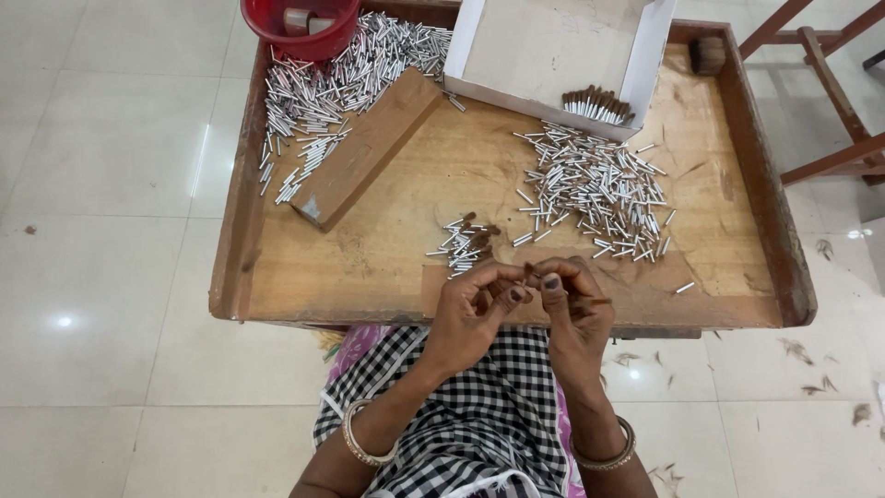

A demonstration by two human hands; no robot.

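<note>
Metal tubes [323, 92] lie in a big silver pile at the far left corner of the wooden tray table [406, 267], just below a red bucket [300, 28] on the far edge. Beside them, w/ one end pointing to the far edge, a long wooden block [369, 148] lies diagonal. Near the front edge, approx. at the middle, there is a small heap of tubes with brown tufts [466, 242].

Left hand [475, 309] is curled at the front edge, fingers bent in, thumb and forefinger pinching a small brown tuft [528, 270] together w/ the right hand [572, 309]. Right hand is also half closed; its fingertips meet the left ones at the tuft, and some brown fibres stick out at its right side. Whether a tube is in the pinch, I cannot tell.

Further right, a wide scatter of loose tubes [599, 189] covers the tray centre-right. Behind it stands a white cardboard box [553, 41] at the far edge, w/ finished brush tips [597, 104] in its front corner.
</note>
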